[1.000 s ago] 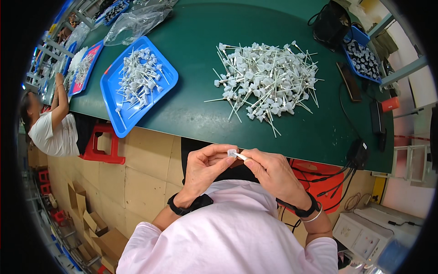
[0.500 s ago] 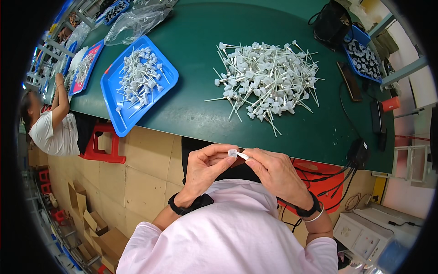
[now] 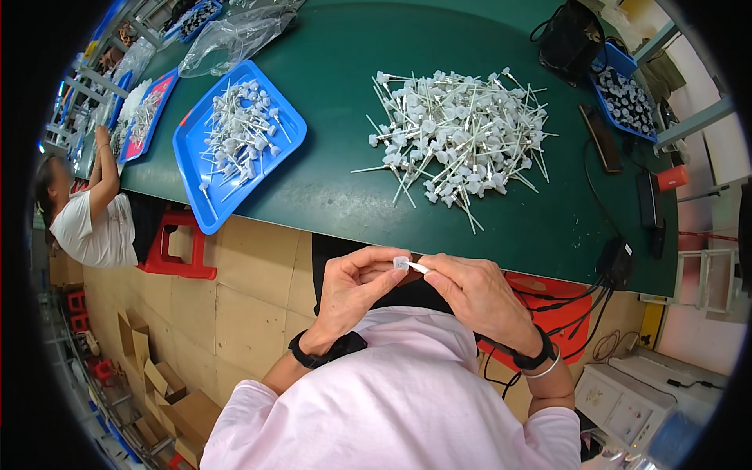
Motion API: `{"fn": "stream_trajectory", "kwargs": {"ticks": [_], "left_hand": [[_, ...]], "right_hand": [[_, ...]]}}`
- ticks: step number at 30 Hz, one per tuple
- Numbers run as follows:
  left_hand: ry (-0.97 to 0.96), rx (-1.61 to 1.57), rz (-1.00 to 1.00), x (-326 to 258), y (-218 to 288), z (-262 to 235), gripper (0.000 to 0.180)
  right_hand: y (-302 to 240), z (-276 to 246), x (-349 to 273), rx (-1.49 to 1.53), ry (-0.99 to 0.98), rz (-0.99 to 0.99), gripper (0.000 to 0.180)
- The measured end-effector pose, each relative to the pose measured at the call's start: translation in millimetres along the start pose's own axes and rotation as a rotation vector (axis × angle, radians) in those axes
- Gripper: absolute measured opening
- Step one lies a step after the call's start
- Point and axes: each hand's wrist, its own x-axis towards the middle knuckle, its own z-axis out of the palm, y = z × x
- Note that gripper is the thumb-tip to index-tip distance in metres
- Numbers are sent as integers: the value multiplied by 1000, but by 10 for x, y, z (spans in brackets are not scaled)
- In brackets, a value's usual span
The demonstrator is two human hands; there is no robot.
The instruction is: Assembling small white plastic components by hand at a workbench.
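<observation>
1. White piece (image 3: 401, 264) is sitting between the two hands, just off the near edge of the table (image 3: 337, 94); probably being held here for a close, straight-down look.
2. White stick (image 3: 419, 267) is pointing leftward at the piece, its tip meeting or almost meeting it; cannot tell whether the two are joined. The angle is probably suiting fine fingertip control.
3. Pile (image 3: 462, 133) of pale-headed stems is lying ahead and slightly right of the hands, likely being kept within easy reach.
4. Blue tray (image 3: 192, 157) is resting ahead and left, holding similar stems (image 3: 235, 129); its raised rim is presumably keeping them apart from the pile.
5. Left hand (image 3: 352, 283): thumb and forefinger are clamping the piece, no gap showing; other fingers are folding behind.
6. Right hand (image 3: 479, 294): thumb and forefinger are pinching the stick, mostly covering it; far end is hiding under the hand.
7. Hands are working close together, fingertips nearly meeting around the piece.
</observation>
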Motion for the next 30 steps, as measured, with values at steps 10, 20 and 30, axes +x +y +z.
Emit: {"fn": "stream_trajectory", "kwargs": {"ticks": [10,20,30], "left_hand": [[12,38,-7,-3,30,19,24],[40,70,34,-21,-29,30,20],[39,103,48,-36,-61,26,19]], "right_hand": [[-37,46,-6,51,54,-22,12],[-86,61,-33,-75,50,-22,9],[-64,-77,51,191,-175,260,21]]}}
